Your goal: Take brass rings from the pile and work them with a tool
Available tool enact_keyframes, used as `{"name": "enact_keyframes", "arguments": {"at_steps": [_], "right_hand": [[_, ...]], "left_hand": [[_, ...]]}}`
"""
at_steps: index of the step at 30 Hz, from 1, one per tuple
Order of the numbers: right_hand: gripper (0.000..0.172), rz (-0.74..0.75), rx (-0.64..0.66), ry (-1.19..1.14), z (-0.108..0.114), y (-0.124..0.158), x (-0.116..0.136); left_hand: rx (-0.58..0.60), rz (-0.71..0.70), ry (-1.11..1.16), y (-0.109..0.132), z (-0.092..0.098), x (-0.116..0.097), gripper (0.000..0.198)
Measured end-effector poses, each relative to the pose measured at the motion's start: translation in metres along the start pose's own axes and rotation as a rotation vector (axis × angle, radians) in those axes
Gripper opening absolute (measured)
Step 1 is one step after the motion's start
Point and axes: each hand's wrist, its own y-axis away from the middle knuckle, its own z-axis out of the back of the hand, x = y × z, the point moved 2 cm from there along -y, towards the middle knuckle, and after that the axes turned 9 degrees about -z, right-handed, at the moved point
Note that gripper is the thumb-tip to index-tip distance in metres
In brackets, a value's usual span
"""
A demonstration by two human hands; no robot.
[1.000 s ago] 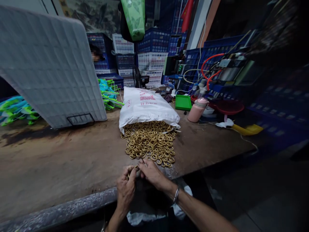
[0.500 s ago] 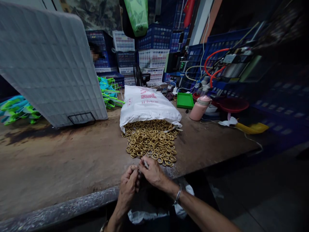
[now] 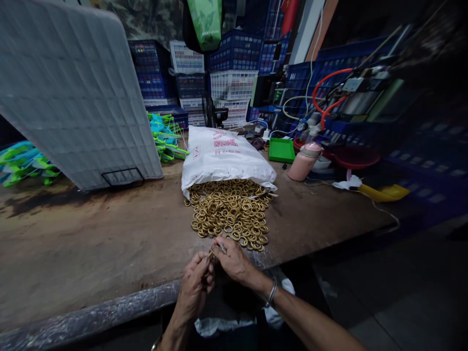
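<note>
My left hand (image 3: 195, 280) is closed at the table's front edge, thumb and fingertips pinching a small brass-coloured ring (image 3: 211, 254), mostly covered by the fingers. Right beside it, my right hand (image 3: 234, 261) is wrapped round a slim grey metal tool (image 3: 222, 248); only a short piece shows, so its kind is unclear. The fingertips of both hands meet around the ring. Just beyond them lies a heap of brass-coloured rings (image 3: 230, 214), spilling from the open mouth of a white sack (image 3: 226, 163) with red print.
A tall whitish padded panel (image 3: 80, 97) stands on the left, with green and blue plastic pieces (image 3: 166, 136) behind it. To the right are a green tray (image 3: 281, 150), a pink bottle (image 3: 304, 162) and a yellow scoop (image 3: 383, 192). Stacked crates (image 3: 234, 85) line the back.
Both hands stay close together in nearly the same place. A brass-coloured ring now shows at the left fingertips, and the grey tool has turned slightly in my right hand.
</note>
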Motion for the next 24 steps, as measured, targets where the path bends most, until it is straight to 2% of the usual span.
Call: {"name": "enact_keyframes", "arguments": {"at_steps": [3, 6, 9, 13, 24], "right_hand": [[0.023, -0.017, -0.022, 0.033, 0.0, -0.002, -0.007], [0.015, 0.011, -0.08, 0.196, 0.002, -0.001, -0.014], [0.02, 0.065, -0.044, 0.39, 0.002, 0.003, -0.015], [0.025, 0.062, 0.019, 0.575, 0.001, 0.009, -0.011], [0.026, 0.038, 0.058, 0.705, -0.002, 0.011, -0.007]], "left_hand": [[-0.005, -0.003, 0.011, 0.0, 0.0, -0.002, 0.025], [-0.031, -0.024, 0.001, 0.001, -0.001, -0.005, 0.025], [-0.049, -0.031, -0.031, 0.001, -0.001, -0.006, 0.026], [-0.047, -0.032, -0.066, 0.0, 0.0, -0.003, 0.027], [-0.051, -0.052, -0.085, 0.0, 0.002, 0.0, 0.031]]}}
